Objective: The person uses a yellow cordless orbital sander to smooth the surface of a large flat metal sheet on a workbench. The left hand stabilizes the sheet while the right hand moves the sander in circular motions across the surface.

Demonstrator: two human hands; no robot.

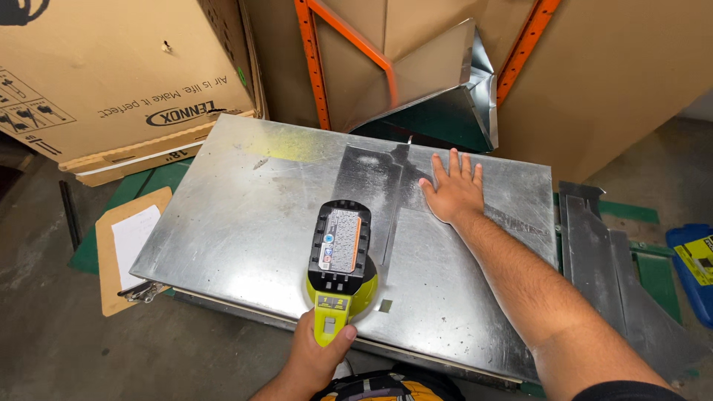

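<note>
My left hand grips the handle of a lime-green cordless power tool with a black battery pack on top. The tool stands on the near edge of a large galvanized sheet-metal panel. A cut line runs through the sheet from the tool toward the far edge. My right hand lies flat, fingers spread, on the far right part of the sheet, just right of that cut line. A small square hole sits in the sheet beside the tool.
A folded sheet-metal duct piece stands behind the panel against orange rack posts. Large cardboard boxes stand at back left. A clipboard with paper lies at left. Metal offcuts and a blue case lie at right.
</note>
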